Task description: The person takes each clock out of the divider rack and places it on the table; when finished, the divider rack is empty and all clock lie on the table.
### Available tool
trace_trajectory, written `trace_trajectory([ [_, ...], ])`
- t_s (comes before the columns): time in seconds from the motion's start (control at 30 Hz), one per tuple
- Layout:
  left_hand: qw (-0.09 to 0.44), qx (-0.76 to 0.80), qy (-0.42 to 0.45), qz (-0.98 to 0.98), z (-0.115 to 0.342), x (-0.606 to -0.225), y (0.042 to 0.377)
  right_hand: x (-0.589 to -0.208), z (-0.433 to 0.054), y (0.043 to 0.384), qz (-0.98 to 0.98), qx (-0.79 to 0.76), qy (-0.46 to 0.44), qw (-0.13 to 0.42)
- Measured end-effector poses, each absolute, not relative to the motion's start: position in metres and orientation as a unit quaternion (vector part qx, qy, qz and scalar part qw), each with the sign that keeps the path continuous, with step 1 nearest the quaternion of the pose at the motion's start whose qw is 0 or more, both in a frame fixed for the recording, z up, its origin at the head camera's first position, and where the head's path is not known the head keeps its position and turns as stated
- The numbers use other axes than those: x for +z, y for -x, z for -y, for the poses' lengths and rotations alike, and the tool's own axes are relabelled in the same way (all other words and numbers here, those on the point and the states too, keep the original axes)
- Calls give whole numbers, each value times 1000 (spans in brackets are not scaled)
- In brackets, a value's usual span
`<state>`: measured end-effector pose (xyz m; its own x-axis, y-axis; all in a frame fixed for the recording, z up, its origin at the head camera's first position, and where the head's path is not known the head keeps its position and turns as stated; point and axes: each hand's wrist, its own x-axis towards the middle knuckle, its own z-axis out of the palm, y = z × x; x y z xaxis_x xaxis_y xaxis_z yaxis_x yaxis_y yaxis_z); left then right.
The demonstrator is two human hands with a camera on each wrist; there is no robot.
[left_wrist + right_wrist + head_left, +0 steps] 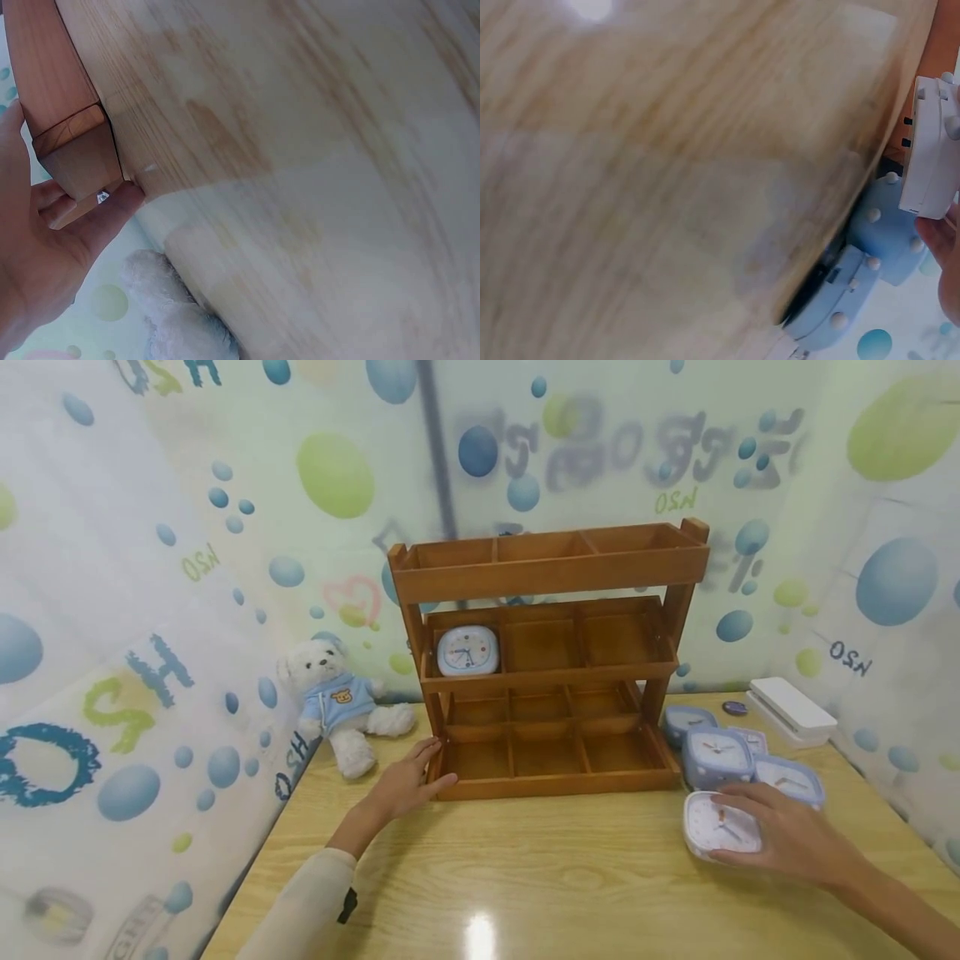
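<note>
My right hand (787,835) grips a white alarm clock (708,835) by its side, its dial facing up and toward the head camera. Seen from the right wrist, the white clock (928,150) shows small feet and two dark knobs, beside blue clocks (836,296). At the lower left corner of the three-tier wooden rack (551,578), my left hand (401,789) holds the frame, thumb along the front. From the left wrist, the fingers of the left hand (52,240) bend around the rack's corner (82,161).
A blue-rimmed clock (468,652) stands in the middle tier's left compartment. Right of the rack, several clocks (717,758) are bunched together, with a white box (793,710) and a small dark oval item (735,707) behind. A teddy bear (337,702) sits left of the rack.
</note>
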<state>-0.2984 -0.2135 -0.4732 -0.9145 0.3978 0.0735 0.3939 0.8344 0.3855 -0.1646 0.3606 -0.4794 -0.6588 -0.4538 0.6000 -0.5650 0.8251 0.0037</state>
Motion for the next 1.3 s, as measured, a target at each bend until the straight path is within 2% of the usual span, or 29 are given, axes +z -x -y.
trace_trajectory([
  [0.43, 3, 201, -208, -957, 214, -476, 300, -498, -371, 162, 906, 109, -288, 291],
  [0.7, 2, 196, -208, -958, 216, -477, 300, -496, -370, 163, 896, 114, -300, 306],
  [1.0, 3, 192, -207, -959, 217, -477, 300, -471, -353, 167, 924, 136, -251, 255],
  [1.3, 2, 191, -207, -959, 215, -476, 301, -438, -334, 193, 876, 143, -342, 310],
])
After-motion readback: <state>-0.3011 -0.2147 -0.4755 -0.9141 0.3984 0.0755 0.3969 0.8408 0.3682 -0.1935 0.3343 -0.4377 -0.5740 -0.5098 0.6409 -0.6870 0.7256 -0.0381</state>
